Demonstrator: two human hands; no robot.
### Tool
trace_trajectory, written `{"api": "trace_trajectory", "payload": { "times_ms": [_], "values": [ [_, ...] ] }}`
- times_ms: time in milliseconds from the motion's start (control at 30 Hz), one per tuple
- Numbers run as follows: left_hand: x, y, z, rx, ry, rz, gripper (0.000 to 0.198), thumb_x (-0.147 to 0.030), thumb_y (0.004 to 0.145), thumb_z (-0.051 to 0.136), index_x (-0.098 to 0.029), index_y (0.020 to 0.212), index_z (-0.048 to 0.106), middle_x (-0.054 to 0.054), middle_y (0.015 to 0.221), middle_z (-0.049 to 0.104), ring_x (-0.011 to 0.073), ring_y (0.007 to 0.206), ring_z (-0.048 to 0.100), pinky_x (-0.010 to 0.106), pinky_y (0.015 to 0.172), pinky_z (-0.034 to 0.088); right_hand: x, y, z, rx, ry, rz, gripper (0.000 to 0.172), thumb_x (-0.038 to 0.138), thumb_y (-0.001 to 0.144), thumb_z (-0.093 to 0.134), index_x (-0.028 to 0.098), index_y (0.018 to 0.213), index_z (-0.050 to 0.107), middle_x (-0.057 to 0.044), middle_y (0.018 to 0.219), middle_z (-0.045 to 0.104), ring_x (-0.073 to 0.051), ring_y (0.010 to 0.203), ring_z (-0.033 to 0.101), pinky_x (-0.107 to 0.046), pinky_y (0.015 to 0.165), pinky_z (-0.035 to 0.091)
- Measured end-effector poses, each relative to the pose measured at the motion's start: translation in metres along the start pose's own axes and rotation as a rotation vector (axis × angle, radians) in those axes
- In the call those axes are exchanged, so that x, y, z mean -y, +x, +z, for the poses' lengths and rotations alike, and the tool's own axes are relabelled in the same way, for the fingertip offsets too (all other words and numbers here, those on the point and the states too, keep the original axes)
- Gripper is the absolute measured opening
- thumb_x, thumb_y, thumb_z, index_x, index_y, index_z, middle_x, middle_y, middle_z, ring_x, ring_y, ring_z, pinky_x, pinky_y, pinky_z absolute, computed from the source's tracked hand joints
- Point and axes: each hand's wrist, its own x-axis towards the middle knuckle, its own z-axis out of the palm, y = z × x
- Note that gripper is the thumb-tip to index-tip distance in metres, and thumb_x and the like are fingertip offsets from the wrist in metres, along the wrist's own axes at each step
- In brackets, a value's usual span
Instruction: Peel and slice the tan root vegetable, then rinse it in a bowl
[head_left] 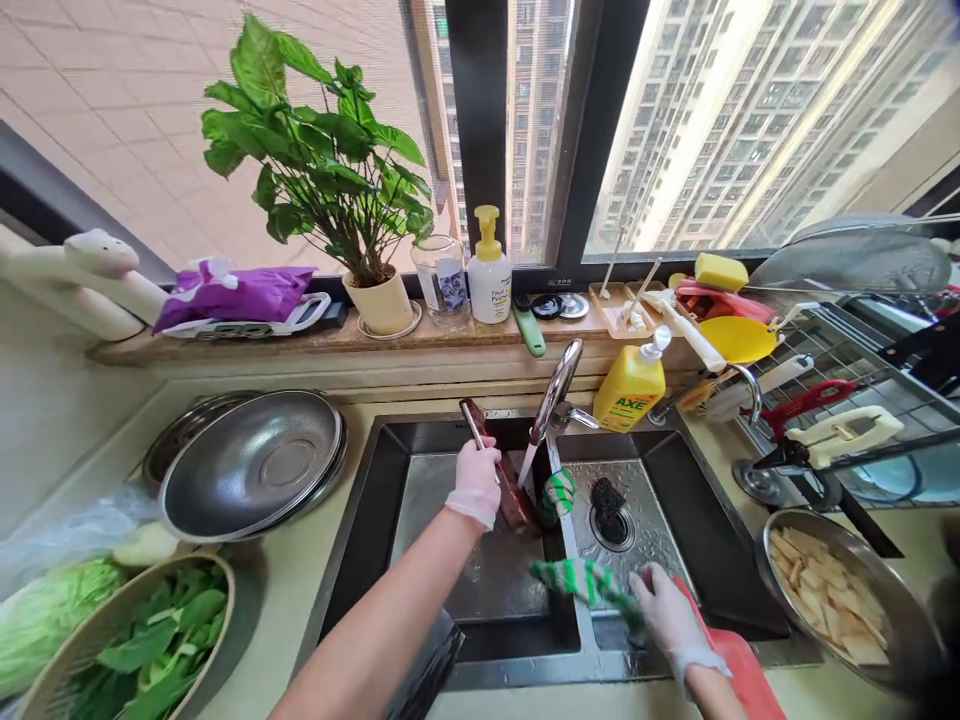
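My left hand (pixel 478 480), in a clear glove, is closed around a long dark reddish-brown object (pixel 514 503) with a pale strip along its upper end. It holds this tilted over the left basin, beside the stream from the tap (pixel 556 388). What kind of thing it is, I cannot tell. My right hand (pixel 666 605), also gloved and slightly blurred, grips one end of a green-and-white striped cloth (pixel 581 580) that stretches left across the sink divider. Another green-and-white striped piece (pixel 559 490) lies on the divider near the tap.
A black scrubber (pixel 609 497) sits by the right basin's drain. Behind stands a yellow soap bottle (pixel 631 388). To the right are a pan of sliced food (pixel 825 590) and a dish rack (pixel 862 380); to the left, metal bowls (pixel 255 465) and a basket of greens (pixel 225 590).
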Motion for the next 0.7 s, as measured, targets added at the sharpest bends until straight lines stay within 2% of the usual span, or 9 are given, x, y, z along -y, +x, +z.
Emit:
{"api": "trace_trajectory", "payload": {
  "times_ms": [100,200,267,333,433,500,567,633,700],
  "values": [
    [-0.011,0.006,0.014,-0.04,-0.046,-0.006,0.022,-0.007,0.046,0.053,-0.018,0.066,0.049,-0.009,0.055,0.043,0.0074,0.051,0.039,0.024,0.055,0.029,0.014,0.031,-0.002,-0.122,-0.006,-0.212,0.033,0.041,0.082,0.038,0.019,0.099,0.055,-0.015,0.102,0.066,-0.025,0.097,0.061,-0.037,0.084,0.047],
    [-0.015,0.003,0.012,-0.043,-0.072,-0.025,0.018,-0.008,0.049,0.054,-0.018,0.063,0.049,-0.009,0.053,0.042,0.0071,0.049,0.038,0.024,0.054,0.029,0.076,0.077,-0.012,-0.396,-0.112,-0.499,0.046,0.037,0.085,0.039,0.01,0.122,0.049,-0.02,0.124,0.055,-0.028,0.118,0.049,-0.043,0.098,0.039],
    [-0.016,-0.006,0.003,-0.018,-0.078,-0.043,0.015,-0.009,0.051,0.056,-0.018,0.059,0.048,-0.009,0.051,0.042,0.0071,0.047,0.038,0.024,0.053,0.03,0.119,0.109,-0.019,-0.473,-0.248,-0.562,0.052,0.032,0.086,0.042,0.005,0.13,0.042,-0.024,0.134,0.046,-0.031,0.128,0.038,-0.045,0.102,0.033],
    [-0.019,-0.018,-0.01,0.054,-0.091,-0.055,0.012,-0.012,0.052,0.059,-0.018,0.057,0.049,-0.007,0.053,0.045,0.0082,0.049,0.042,0.024,0.053,0.034,0.148,0.135,-0.019,-0.454,-0.363,-0.514,0.057,0.029,0.083,0.046,0.001,0.133,0.037,-0.026,0.138,0.04,-0.034,0.131,0.032,-0.047,0.104,0.029],
    [-0.033,-0.039,-0.028,0.215,-0.132,-0.023,0.009,-0.017,0.056,0.063,-0.018,0.059,0.055,-0.003,0.062,0.054,0.0109,0.057,0.049,0.025,0.057,0.04,0.159,0.148,-0.012,-0.372,-0.413,-0.35,0.063,0.029,0.081,0.051,-0.003,0.132,0.035,-0.029,0.135,0.042,-0.036,0.132,0.031,-0.05,0.105,0.024],
    [-0.047,-0.053,-0.037,0.283,-0.142,0.004,0.01,-0.021,0.059,0.065,-0.018,0.066,0.058,-0.003,0.066,0.055,0.011,0.06,0.05,0.024,0.058,0.04,0.155,0.135,-0.008,-0.31,-0.344,-0.271,0.066,0.033,0.081,0.053,-0.005,0.132,0.034,-0.031,0.134,0.043,-0.038,0.132,0.029,-0.052,0.105,0.021],
    [-0.063,-0.069,-0.043,0.294,-0.119,0.027,0.015,-0.025,0.061,0.066,-0.019,0.073,0.06,-0.004,0.067,0.053,0.0101,0.059,0.049,0.023,0.058,0.04,0.15,0.106,-0.005,-0.216,-0.15,-0.211,0.069,0.038,0.08,0.054,-0.003,0.132,0.034,-0.031,0.137,0.038,-0.039,0.135,0.022,-0.051,0.106,0.019],
    [-0.075,-0.088,-0.049,0.295,-0.095,0.067,0.022,-0.028,0.063,0.068,-0.019,0.081,0.06,-0.005,0.071,0.053,0.0098,0.062,0.049,0.022,0.061,0.041,0.147,0.065,0.002,0.052,0.236,-0.108,0.066,0.041,0.08,0.055,0.005,0.132,0.037,-0.025,0.142,0.034,-0.036,0.138,0.014,-0.047,0.107,0.018],
    [-0.081,-0.108,-0.055,0.281,-0.084,0.124,0.026,-0.032,0.064,0.068,-0.02,0.085,0.06,-0.004,0.077,0.056,0.0108,0.067,0.051,0.024,0.065,0.043,0.149,0.017,0.017,0.449,0.607,-0.005,0.058,0.047,0.079,0.056,0.012,0.124,0.048,-0.021,0.137,0.044,-0.034,0.136,0.025,-0.042,0.104,0.026]
  ]
}}
